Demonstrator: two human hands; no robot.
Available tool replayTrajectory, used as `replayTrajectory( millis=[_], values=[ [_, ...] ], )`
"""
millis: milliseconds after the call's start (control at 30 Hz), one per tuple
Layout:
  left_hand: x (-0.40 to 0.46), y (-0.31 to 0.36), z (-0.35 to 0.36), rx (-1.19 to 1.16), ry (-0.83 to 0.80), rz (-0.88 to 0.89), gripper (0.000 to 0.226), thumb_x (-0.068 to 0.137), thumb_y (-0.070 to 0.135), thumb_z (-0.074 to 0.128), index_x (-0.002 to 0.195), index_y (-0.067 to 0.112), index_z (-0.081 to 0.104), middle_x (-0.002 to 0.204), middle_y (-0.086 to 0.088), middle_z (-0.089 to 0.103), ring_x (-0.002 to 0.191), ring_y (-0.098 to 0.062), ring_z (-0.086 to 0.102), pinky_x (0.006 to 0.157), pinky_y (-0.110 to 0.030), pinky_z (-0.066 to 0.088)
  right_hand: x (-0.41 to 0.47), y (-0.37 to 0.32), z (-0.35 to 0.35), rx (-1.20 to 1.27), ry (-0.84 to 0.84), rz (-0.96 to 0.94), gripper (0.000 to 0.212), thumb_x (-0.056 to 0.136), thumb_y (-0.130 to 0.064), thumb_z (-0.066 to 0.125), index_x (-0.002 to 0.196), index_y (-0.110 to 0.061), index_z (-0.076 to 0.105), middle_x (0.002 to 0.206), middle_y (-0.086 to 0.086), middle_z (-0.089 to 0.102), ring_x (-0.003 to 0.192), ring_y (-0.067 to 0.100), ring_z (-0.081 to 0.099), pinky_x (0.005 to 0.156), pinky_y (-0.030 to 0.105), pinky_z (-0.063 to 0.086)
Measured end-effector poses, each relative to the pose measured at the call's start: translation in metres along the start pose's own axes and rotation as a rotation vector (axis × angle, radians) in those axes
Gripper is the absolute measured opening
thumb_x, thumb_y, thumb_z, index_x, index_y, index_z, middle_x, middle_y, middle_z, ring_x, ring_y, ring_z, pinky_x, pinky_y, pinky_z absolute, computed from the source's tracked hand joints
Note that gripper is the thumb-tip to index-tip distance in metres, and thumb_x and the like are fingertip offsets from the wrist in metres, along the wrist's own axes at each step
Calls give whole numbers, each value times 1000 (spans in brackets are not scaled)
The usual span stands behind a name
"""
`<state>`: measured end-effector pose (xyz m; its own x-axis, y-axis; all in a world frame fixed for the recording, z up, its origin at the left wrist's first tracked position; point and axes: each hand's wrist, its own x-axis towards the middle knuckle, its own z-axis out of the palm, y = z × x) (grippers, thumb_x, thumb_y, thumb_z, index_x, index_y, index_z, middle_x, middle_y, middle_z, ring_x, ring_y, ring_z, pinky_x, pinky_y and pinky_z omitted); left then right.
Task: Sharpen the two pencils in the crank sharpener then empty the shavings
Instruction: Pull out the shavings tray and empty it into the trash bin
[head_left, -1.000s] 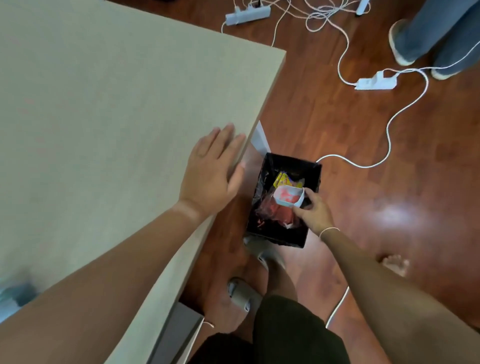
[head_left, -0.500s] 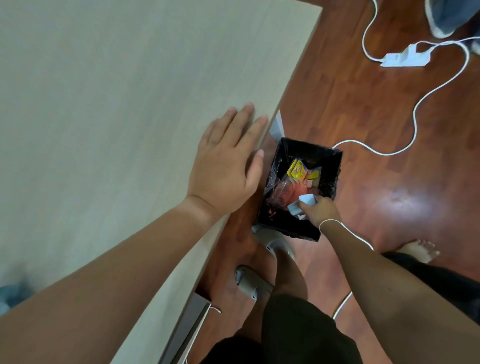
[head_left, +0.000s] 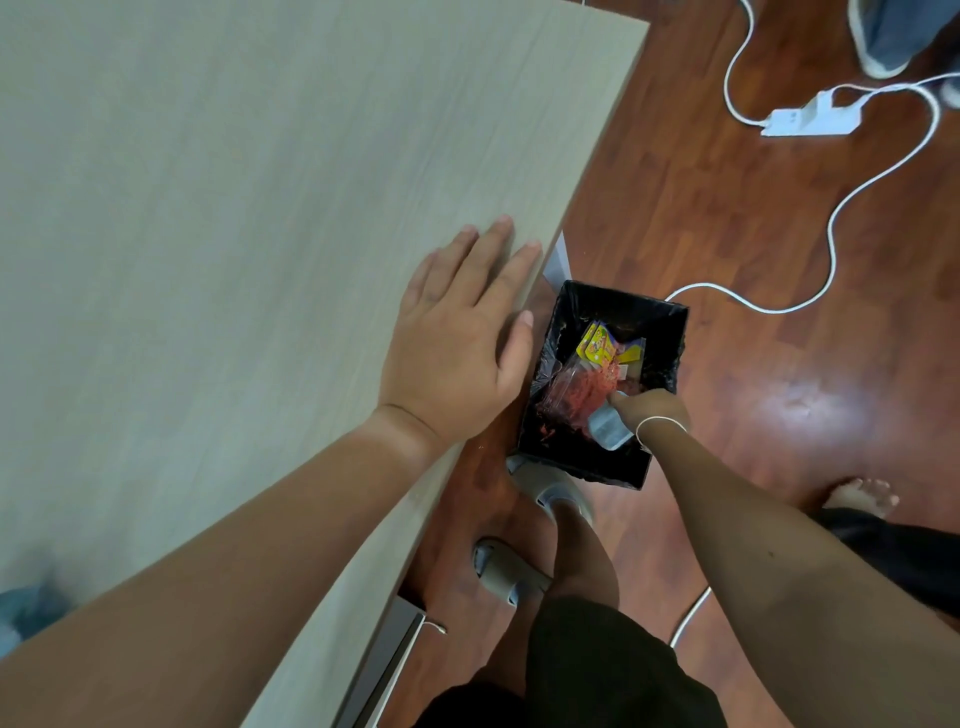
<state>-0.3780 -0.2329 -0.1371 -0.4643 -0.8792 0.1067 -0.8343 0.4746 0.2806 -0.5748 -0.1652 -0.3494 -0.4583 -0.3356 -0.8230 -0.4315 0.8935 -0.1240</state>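
Observation:
My right hand reaches down into a black bin on the floor beside the table and grips the small pale shavings tray, which is tipped over inside the bin. Red and yellow wrappers lie in the bin under it. My left hand rests flat and open on the table at its right edge, just left of the bin. The sharpener body and the pencils are out of sight.
White cables and a white power strip lie on the red wooden floor beyond the bin. Another person's shoe is at the top right. My feet in grey slippers stand just below the bin. A bluish blur sits at the table's lower left.
My right hand has gone lower into the bin and turned the tray over from upright to tipped. My left hand stays flat on the table edge.

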Motion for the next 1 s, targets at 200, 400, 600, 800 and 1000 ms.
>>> replayTrajectory(
  millis=[200, 400, 600, 800, 1000],
  values=[
    [0, 0, -1, 5, -3, -1, 49, 87, 31, 42, 134, 18, 49, 146, -8, 46, 137, -29, 40, 113, -48, 34, -2, 3, -2, 31, -2, 4, 48, 82, -44, 54, 92, 3, 64, 105, 21, 68, 86, 32, 60, 68, 29, 39],
    [-1, -1, -1, 8, -11, -8, 49, 88, 31, 43, 135, 19, 48, 146, -7, 45, 138, -27, 38, 115, -46, 32, -10, 3, -3, 71, -2, -34, 43, 82, -42, 56, 86, 0, 63, 96, 21, 65, 81, 32, 57, 68, 30, 39],
    [-1, -1, -2, 9, -43, -11, 49, 87, 32, 41, 133, 18, 50, 145, -8, 48, 135, -29, 42, 114, -44, 32, -36, 6, -19, 183, -78, -153, 37, 81, -24, 66, 103, 5, 60, 87, 15, 57, 54, 18, 50, 31, 9, 35],
    [3, -2, -16, -13, -194, -5, 57, 85, 39, 31, 136, 18, 46, 149, -7, 42, 138, -29, 37, 116, -40, 26, -73, 3, -53, 334, -85, -403, 38, 70, 4, 65, 104, -12, 58, 92, 9, 61, 79, 22, 56, 61, 19, 48],
    [1, -10, -55, -40, -235, -47, 72, 80, 46, 15, 139, 15, 42, 151, -10, 36, 140, -28, 33, 118, -29, 11, -118, -18, -107, 395, -51, -604, 46, 72, 12, 58, 96, -27, 53, 92, 7, 59, 70, 14, 55, 52, 16, 46]
  ],
)
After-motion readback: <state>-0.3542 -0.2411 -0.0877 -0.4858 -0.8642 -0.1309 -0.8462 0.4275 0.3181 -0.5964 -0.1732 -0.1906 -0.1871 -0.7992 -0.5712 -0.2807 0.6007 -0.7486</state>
